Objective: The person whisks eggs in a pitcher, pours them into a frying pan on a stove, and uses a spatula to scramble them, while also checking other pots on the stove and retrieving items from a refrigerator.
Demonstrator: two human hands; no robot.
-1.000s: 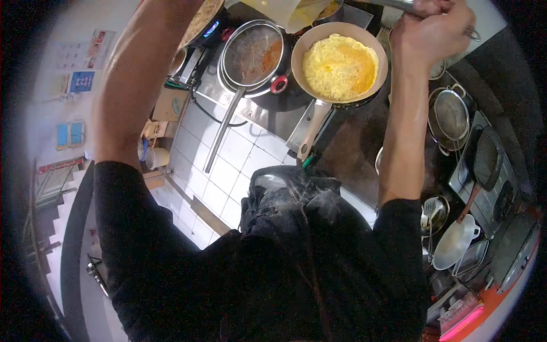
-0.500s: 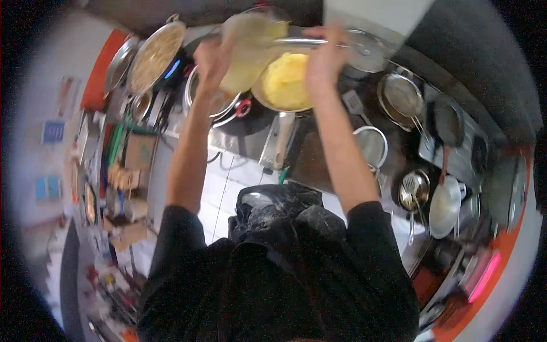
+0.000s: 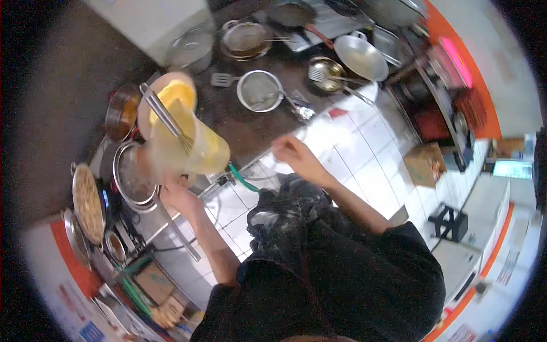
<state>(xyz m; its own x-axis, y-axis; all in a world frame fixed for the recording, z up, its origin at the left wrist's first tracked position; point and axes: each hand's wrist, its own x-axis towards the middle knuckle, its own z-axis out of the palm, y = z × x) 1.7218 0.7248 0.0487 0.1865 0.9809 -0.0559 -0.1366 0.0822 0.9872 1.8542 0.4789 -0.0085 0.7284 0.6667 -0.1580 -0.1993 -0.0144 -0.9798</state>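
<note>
The dark brown surface (image 3: pixel 245 130) runs across the upper middle, with the white tiled floor (image 3: pixel 364 142) in front of it. A pale wok (image 3: pixel 360 58) sits toward its right end. At the left, a tan frying pan (image 3: pixel 143 114) bearing yellow egg is partly hidden by a translucent pitcher (image 3: pixel 215 149) with yellow liquid, held up by the left hand (image 3: pixel 181 196); that grip is closed on the pitcher's side, its fingers partly blurred. A white-rimmed sieve (image 3: pixel 259 90) lies on the surface. The right hand (image 3: pixel 289 151) hangs near the surface's front edge, fingers curled; I cannot tell whether they meet. A metal whisk (image 3: pixel 161 111) stands slanted in the pitcher, handle protruding. A slotted spatula (image 3: pixel 221 79) lies just beside the sieve.
</note>
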